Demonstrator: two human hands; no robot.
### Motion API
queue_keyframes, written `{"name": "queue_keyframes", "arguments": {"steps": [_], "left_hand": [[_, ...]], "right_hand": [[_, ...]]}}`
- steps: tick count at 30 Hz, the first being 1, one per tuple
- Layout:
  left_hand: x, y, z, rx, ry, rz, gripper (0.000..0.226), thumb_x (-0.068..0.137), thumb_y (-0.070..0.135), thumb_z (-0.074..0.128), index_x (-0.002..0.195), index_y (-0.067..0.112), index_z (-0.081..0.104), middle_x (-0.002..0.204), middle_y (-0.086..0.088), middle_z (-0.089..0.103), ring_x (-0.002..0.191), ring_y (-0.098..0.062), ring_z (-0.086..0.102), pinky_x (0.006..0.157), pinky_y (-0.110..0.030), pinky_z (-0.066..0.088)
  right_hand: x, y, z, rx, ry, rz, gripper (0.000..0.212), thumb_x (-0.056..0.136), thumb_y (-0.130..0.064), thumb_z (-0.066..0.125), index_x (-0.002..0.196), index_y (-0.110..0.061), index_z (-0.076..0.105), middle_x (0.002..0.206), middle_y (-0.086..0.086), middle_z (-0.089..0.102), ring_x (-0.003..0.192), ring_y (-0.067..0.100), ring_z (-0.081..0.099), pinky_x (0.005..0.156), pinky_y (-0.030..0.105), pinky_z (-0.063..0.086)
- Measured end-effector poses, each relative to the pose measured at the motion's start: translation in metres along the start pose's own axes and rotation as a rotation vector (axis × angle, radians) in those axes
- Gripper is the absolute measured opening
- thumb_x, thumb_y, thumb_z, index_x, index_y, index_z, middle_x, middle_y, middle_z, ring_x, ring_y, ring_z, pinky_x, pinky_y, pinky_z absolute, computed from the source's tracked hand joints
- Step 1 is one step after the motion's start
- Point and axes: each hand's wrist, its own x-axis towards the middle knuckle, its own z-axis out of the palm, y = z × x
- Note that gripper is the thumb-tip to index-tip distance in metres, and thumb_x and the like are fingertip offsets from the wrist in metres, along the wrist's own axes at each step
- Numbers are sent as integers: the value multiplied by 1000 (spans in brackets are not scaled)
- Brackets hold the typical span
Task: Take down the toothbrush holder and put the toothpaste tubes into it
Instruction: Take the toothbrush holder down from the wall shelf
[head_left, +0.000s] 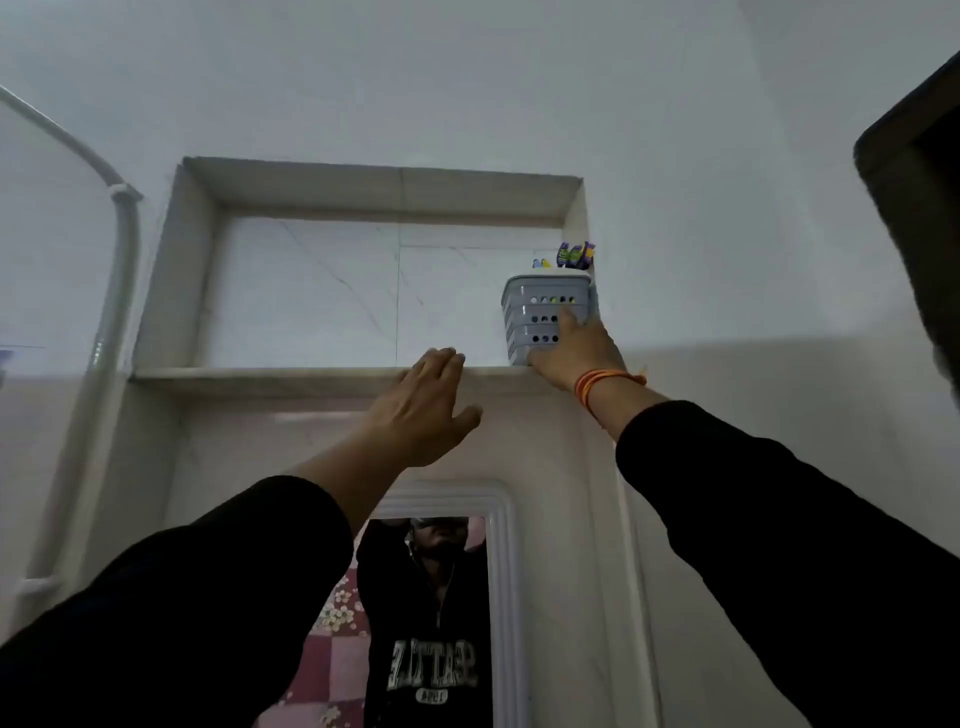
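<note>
At the far left a white pipe (106, 322) runs down the wall. Next to it a niche is set into the wall, and its shelf (270, 378) forms the bottom ledge. The left hand (423, 408) is raised in front of the shelf edge, near the middle. Its fingers are spread and loose, and it holds nothing; the fingertips reach the ledge. Below it, a mirror (501, 597) with a white frame hangs on the wall.

The holder (540, 312), a grey box with round holes, stands on the shelf in the right corner of the niche, well to the right of the left hand. Some colourful things (574, 255) stick out of its top. The right hand (576, 358) touches the front of the holder, the fingers laid on its lower part. I cannot tell if it already grips the holder. An orange thread band (597, 382) is on this wrist.
</note>
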Motion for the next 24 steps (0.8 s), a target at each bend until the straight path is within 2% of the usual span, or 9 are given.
{"name": "queue_keyframes", "arguments": {"steps": [3,7,10,14,16,18,20,22,24], "left_hand": [[3,-10,29,42,17,-28,83,100,59,34,163,12,4,172,-4,3,158,-19,-4,128,-39,8],[0,-14,54,34,132,-14,86,98,63,32,162,14,0,172,-2,0,158,-16,-9,128,-39,8],[1,-17,54,15,153,-8,88,97,63,36,162,15,2,172,-1,3,158,-15,-8,127,-37,10],[1,-18,51,-79,147,-13,88,95,60,42,163,19,4,171,5,3,157,-9,-9,123,-36,19],[-1,-18,47,-94,136,-25,88,94,58,45,163,22,4,171,8,1,156,-7,-9,121,-37,24],[-3,-17,44,-82,110,-28,89,93,57,46,163,23,2,171,9,-2,156,-7,-11,121,-38,25],[-4,-17,41,-91,81,-34,89,93,56,46,163,24,1,171,10,-4,156,-7,-12,121,-39,26],[-3,-17,36,-106,44,-32,87,95,55,46,163,24,2,171,11,-4,156,-7,-12,121,-41,27],[-2,-19,30,-157,28,-23,82,97,53,47,163,24,8,171,9,1,157,-7,-8,123,-42,24]], "right_hand": [[12,-1,21,9,95,21,82,96,-49,62,165,-24,24,156,24,36,139,43,47,114,48,47],[19,-12,42,0,244,36,84,89,-59,65,156,-22,32,143,23,44,128,43,52,103,48,48],[34,-22,41,111,267,106,110,78,-64,76,159,-14,23,145,22,44,130,40,52,104,47,47],[53,-30,34,234,156,196,139,70,-66,84,166,-6,4,157,22,38,139,37,49,110,43,46],[56,-29,31,281,157,226,137,65,-66,88,163,-5,13,155,19,42,138,34,52,104,39,48],[54,-30,27,309,202,236,127,59,-67,89,153,-6,31,147,15,51,129,30,58,88,34,47],[47,-33,22,325,237,215,122,54,-70,89,146,-7,38,142,12,55,123,29,61,79,32,44],[40,-35,13,342,254,188,124,52,-72,88,145,-8,38,141,12,55,121,30,63,78,33,47],[33,-36,2,377,238,160,123,52,-71,88,146,-8,37,142,11,55,122,31,64,87,36,55]]}}
